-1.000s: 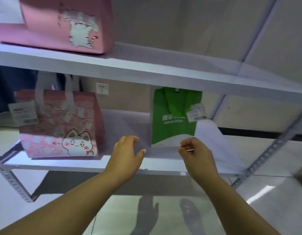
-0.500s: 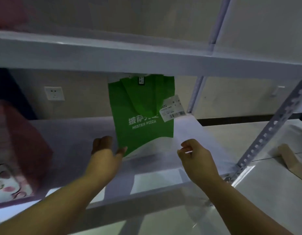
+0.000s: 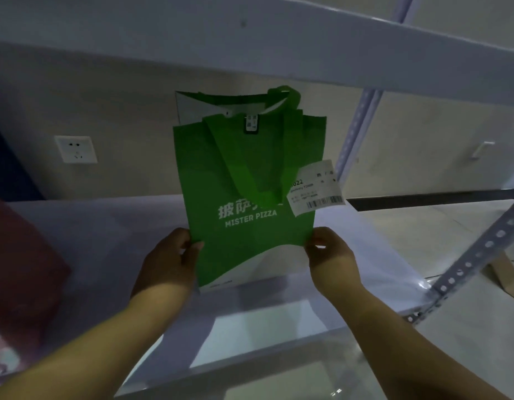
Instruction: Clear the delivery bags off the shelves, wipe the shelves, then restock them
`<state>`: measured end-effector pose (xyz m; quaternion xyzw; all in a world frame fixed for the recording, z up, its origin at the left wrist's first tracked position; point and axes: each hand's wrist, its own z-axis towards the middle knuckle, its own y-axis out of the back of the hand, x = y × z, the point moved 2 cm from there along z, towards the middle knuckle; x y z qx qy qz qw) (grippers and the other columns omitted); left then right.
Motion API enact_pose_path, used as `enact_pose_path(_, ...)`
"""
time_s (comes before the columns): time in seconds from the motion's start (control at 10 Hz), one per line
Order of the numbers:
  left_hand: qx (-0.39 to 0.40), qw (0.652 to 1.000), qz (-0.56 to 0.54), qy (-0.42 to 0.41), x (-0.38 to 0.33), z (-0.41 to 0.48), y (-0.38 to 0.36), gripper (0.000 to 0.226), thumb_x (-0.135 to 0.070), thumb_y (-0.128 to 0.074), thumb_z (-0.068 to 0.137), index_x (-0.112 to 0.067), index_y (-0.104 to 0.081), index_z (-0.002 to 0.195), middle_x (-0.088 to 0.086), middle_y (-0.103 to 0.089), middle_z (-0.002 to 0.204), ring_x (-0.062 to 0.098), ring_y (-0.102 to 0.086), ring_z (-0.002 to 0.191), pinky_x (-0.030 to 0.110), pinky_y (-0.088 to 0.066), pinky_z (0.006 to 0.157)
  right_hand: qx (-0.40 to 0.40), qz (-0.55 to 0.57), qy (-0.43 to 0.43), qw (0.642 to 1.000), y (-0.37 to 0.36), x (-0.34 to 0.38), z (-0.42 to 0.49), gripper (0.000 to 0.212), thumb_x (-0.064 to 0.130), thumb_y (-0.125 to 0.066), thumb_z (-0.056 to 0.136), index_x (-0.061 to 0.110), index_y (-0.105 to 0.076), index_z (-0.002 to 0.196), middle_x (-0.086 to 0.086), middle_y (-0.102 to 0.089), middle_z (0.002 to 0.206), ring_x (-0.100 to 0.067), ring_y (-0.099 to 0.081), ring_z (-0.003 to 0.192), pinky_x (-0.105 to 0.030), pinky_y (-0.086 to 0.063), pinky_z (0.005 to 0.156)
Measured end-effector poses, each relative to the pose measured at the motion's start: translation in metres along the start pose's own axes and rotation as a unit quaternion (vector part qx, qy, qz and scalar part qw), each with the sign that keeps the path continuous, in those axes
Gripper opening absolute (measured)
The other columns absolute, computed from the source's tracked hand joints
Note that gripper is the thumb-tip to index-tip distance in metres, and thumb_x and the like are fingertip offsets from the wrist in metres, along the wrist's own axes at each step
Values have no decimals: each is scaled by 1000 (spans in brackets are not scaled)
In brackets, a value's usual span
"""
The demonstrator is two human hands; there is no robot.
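Observation:
A green and white delivery bag [image 3: 244, 180] marked MISTER PIZZA stands upright on the white shelf [image 3: 111, 243], with a white receipt tag [image 3: 316, 187] hanging off its right side. My left hand [image 3: 169, 261] grips the bag's lower left edge, thumb on the front. My right hand [image 3: 330, 258] pinches the lower right edge. Both forearms reach in from below over the shelf's front lip.
A pink bag [image 3: 22, 284] sits at the far left of the same shelf. The upper shelf board [image 3: 278, 44] runs close above the green bag. A perforated metal upright [image 3: 478, 255] slants at the right, with a brown cardboard piece [image 3: 506, 278] on the floor behind it.
My view moved closer and rightward to the green bag. Both hands went from hovering near its base to taking hold of its lower edges.

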<state>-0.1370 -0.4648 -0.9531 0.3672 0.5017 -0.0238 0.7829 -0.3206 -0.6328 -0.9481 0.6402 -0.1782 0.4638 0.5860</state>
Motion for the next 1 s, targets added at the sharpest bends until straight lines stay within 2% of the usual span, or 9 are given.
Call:
enact_pose_path(0.1,-19,1000,-12,6,9,-16,19,24,-23,-51,94,-27,-46,70,-16,-53,72,3,-51,68,19,-38,57,8,48,6,999,-5,5,-15,24,0,-49,90,23,-58,89,7,-63,88,-3,-57,75,-5,-40,52)
enact_pose_path(0.2,-38,999,-26,3,16,-34,41,24,-20,-53,93,-25,-46,71,-11,-56,69,11,-56,64,28,-42,56,33,51,11,998,-12,16,-35,24,3,-50,91,25,-58,92,8,-63,90,-4,-57,79,-11,-40,59)
enact_pose_path(0.4,-55,998,6,29,28,-54,79,14,-15,-52,93,-24,-50,82,3,-62,77,22,-59,70,30,-40,56,60,65,37,995,-28,34,-68,19,13,-51,93,31,-55,89,20,-58,83,-9,-58,81,-26,-47,75)
enact_pose_path(0.5,-64,997,17,51,34,-60,87,6,-18,-51,93,-19,-54,88,5,-62,83,26,-57,77,30,-37,64,72,82,38,993,-35,38,-79,19,14,-53,92,32,-55,88,19,-59,84,-7,-58,81,-29,-48,77)
enact_pose_path(0.6,-67,995,20,75,37,-64,92,6,-22,-52,93,-18,-57,91,5,-62,85,28,-57,80,30,-36,65,78,86,43,992,-37,39,-85,17,16,-54,92,32,-56,88,20,-59,84,-4,-57,80,-20,-45,70)
enact_pose_path(0.7,-67,993,19,93,38,-66,94,8,-28,-55,91,-20,-57,92,3,-62,86,24,-56,81,29,-35,67,80,84,36,993,-36,38,-85,12,17,-56,91,29,-57,92,19,-60,85,1,-55,79,-11,-37,61)
enact_pose_path(0.8,-67,992,22,104,36,-66,100,15,-31,-60,88,-18,-60,94,0,-63,85,20,-56,80,28,-35,68,81,92,16,992,-32,39,-85,10,18,-59,90,26,-59,95,14,-63,88,0,-56,80,-14,-39,63)
enact_pose_path(0.9,-68,992,16,104,31,-71,107,14,-33,-63,86,-19,-60,90,-10,-62,78,8,-55,73,24,-37,61,81,92,23,992,-26,40,-92,9,18,-60,89,24,-60,96,13,-64,89,-2,-57,82,-14,-40,62)
enact_pose_path(1.0,-63,991,-23,115,21,-83,115,11,-31,-66,84,-23,-57,82,-15,-61,76,-3,-55,74,15,-36,59,78,98,-13,992,-15,49,-101,10,16,-60,88,24,-60,94,12,-62,88,-2,-57,81,-15,-41,63)
